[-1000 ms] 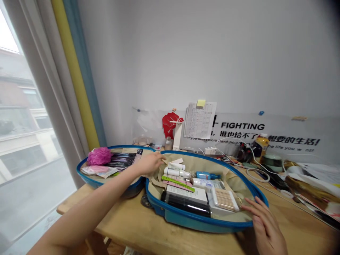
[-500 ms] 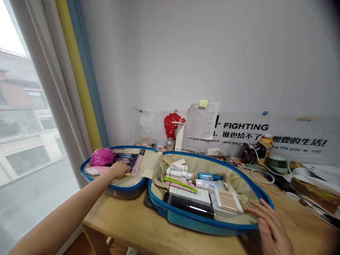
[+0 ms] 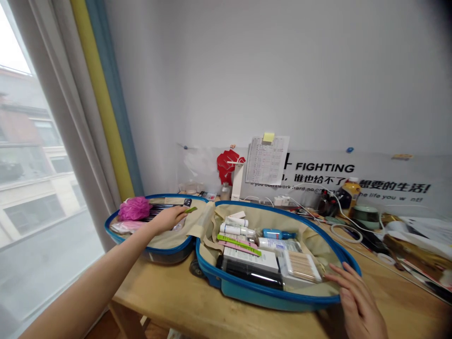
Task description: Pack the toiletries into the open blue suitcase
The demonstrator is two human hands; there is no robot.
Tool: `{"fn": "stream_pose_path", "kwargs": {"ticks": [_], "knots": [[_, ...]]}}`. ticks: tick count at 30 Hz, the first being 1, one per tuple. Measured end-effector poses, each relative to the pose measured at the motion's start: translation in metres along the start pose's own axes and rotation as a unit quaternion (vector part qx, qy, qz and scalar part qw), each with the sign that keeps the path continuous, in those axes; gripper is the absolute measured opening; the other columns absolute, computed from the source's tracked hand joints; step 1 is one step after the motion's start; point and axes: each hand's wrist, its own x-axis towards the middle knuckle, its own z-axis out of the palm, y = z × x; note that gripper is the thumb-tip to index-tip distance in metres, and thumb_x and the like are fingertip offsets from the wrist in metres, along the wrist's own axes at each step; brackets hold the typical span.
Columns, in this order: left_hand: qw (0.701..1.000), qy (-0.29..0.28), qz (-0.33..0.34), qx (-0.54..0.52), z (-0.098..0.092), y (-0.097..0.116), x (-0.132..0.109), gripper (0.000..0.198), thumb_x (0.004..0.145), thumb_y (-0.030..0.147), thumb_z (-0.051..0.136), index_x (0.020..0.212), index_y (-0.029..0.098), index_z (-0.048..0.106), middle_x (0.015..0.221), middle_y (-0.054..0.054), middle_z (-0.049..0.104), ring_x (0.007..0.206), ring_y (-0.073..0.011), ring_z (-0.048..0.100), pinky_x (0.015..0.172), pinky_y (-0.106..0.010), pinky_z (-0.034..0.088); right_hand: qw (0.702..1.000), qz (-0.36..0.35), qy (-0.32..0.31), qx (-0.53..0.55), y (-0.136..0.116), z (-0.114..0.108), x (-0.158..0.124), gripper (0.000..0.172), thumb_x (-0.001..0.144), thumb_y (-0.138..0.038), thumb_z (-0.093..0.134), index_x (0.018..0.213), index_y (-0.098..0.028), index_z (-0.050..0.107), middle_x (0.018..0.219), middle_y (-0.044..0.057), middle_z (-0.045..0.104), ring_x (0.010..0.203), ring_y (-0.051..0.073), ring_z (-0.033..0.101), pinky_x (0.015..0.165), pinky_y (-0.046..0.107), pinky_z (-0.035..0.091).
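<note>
Two hands work over a blue suitcase (image 3: 268, 301) lying open on the wooden surface (image 3: 158, 296), flat so both halves sit within reach. At left, beside a pink bath sponge (image 3: 134, 209), the left hand (image 3: 168, 219) has its grip closed on a small green strip (image 3: 190, 210), pinched above the left half. Tubes (image 3: 233, 230) and boxes (image 3: 250, 260) pack the right half side by side, with a swab box (image 3: 300, 266) near the edge. Farther right, the right hand (image 3: 356, 296), its grip open, rests on the rim (image 3: 328, 297), apparently steadying the case.
</note>
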Motion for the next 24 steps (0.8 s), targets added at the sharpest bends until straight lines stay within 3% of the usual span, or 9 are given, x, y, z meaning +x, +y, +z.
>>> {"fn": "stream_pose_path", "kwargs": {"ticks": [3, 6, 11, 17, 24], "knots": [[0.998, 0.032, 0.053, -0.03, -0.014, 0.04, 0.011, 0.044, 0.098, 0.038, 0.027, 0.135, 0.028, 0.05, 0.134, -0.001, 0.059, 0.118, -0.0201, 0.056, 0.098, -0.027, 0.04, 1.0, 0.012, -0.004, 0.004, 0.0, 0.0, 0.0, 0.043, 0.092, -0.051, 0.037, 0.089, -0.021, 0.068, 0.106, 0.011, 0.069, 0.121, 0.031, 0.055, 0.094, 0.05, 0.048], [0.986, 0.029, 0.15, -0.073, -0.018, 0.085, 0.021, 0.042, 0.097, 0.037, 0.033, 0.135, 0.032, 0.051, 0.131, 0.0, 0.061, 0.115, -0.0206, 0.058, 0.097, -0.029, 0.042, 1.0, 0.016, -0.002, 0.002, -0.002, -0.001, 0.0, 0.043, 0.092, -0.051, 0.037, 0.088, -0.022, 0.068, 0.106, 0.011, 0.069, 0.121, 0.032, 0.055, 0.094, 0.051, 0.048], [0.966, -0.004, 0.255, -0.049, 0.001, 0.137, 0.037, 0.044, 0.098, 0.037, 0.033, 0.135, 0.023, 0.051, 0.119, -0.011, 0.065, 0.106, -0.024, 0.062, 0.093, -0.033, 0.045, 1.0, -0.015, -0.007, -0.007, -0.003, -0.002, 0.001, 0.039, 0.094, -0.046, 0.037, 0.092, -0.023, 0.068, 0.107, 0.01, 0.069, 0.121, 0.031, 0.055, 0.091, 0.05, 0.049], [0.956, -0.052, 0.289, 0.011, 0.029, 0.154, 0.049, 0.039, 0.094, 0.031, 0.045, 0.129, 0.02, 0.056, 0.113, -0.012, 0.066, 0.102, -0.0243, 0.064, 0.086, -0.032, 0.049, 0.999, -0.031, 0.007, -0.012, -0.002, -0.001, 0.001, 0.036, 0.094, -0.042, 0.037, 0.092, -0.023, 0.067, 0.107, 0.009, 0.069, 0.119, 0.03, 0.057, 0.09, 0.048, 0.05], [0.958, -0.053, 0.282, 0.03, 0.03, 0.158, 0.047, 0.037, 0.09, 0.03, 0.051, 0.124, 0.019, 0.059, 0.113, -0.013, 0.063, 0.103, -0.0241, 0.062, 0.087, -0.032, 0.049, 1.0, -0.012, -0.016, -0.01, -0.002, -0.005, 0.001, 0.038, 0.093, -0.045, 0.038, 0.092, -0.022, 0.068, 0.107, 0.01, 0.069, 0.12, 0.032, 0.056, 0.093, 0.05, 0.049]]}}
